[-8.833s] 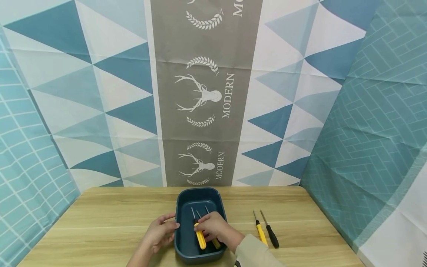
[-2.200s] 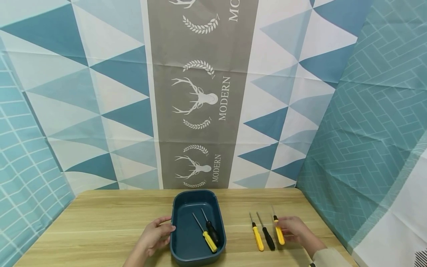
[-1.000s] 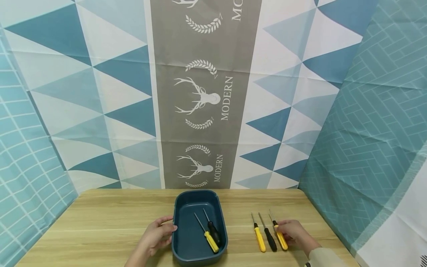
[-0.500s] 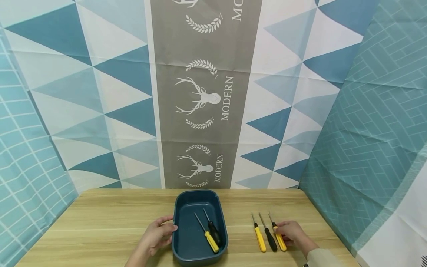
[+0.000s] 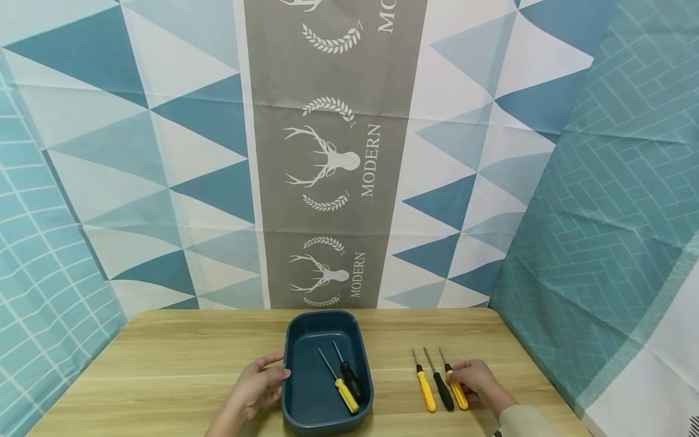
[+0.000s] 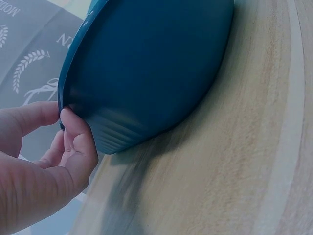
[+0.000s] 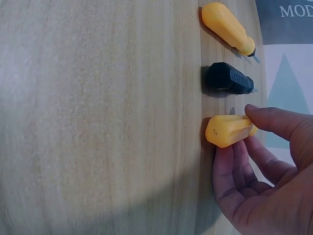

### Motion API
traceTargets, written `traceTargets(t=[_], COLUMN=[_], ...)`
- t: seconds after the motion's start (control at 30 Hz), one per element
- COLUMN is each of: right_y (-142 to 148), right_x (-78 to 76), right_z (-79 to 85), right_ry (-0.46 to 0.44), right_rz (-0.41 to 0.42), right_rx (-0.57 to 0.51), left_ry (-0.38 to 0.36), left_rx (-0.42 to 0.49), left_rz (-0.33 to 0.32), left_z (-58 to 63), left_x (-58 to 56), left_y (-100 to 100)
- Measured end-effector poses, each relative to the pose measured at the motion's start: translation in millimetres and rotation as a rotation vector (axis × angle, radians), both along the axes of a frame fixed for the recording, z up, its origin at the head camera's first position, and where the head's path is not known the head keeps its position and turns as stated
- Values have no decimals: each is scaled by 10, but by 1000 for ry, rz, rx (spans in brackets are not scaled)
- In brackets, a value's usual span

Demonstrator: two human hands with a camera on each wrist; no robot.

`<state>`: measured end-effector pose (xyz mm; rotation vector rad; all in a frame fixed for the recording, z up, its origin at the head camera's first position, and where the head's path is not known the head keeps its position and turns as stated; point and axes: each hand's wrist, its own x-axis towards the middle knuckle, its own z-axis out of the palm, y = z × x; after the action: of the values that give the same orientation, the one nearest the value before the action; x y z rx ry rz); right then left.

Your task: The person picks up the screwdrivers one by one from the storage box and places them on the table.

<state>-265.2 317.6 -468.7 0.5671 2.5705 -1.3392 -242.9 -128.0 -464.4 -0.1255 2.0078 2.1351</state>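
Note:
My left hand pinches the left rim of a dark blue tray; thumb and fingers meet at that edge in the left wrist view. Inside the tray lie a yellow-handled screwdriver and a black-handled screwdriver, side by side at the right. On the table to the right, my right hand holds a yellow screwdriver with a black collar between thumb and fingers, low at the wood. Left of it lie another black screwdriver and another yellow one, roughly parallel in a row.
The wooden table runs back to a patterned cloth wall. Teal cloth hangs along the right side, and blue checked cloth along the left.
Over the frames, my right hand has brought the yellow screwdriver with the black collar from the tray to the table's right side. Lately it has shifted slightly left, nearer the black one. My left hand stays put.

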Motion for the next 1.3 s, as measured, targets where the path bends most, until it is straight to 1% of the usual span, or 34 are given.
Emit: traceTargets(t=[0.2, 0.43, 0.63, 0.73, 0.87, 0.97, 1.1, 1.3], right_y=[2, 4, 23, 13, -60, -160, -336, -622], right_x=[23, 50, 51, 47, 49, 61, 84, 76], right_z=[8, 46, 61, 88, 174, 252, 323, 339], right_ry=[8, 10, 17, 61, 183, 264, 313, 310], right_rz=[-8, -16, -46, -59, -49, -37, -19, -14], right_rx=[10, -19, -6, 10, 72, 100, 45, -82], left_ry=[-4, -8, -13, -13, -13, -13, -15, -23], left_rx=[-2, -5, -4, -5, -9, -12, -18, -22], left_rz=[6, 19, 23, 24, 28, 33, 40, 45], left_z=[-9, 15, 12, 8, 5, 5, 2, -8], left_x=[-3, 10, 5, 6, 7, 8, 10, 23], left_y=[4, 9, 5, 0, -2, -1, -1, -5])
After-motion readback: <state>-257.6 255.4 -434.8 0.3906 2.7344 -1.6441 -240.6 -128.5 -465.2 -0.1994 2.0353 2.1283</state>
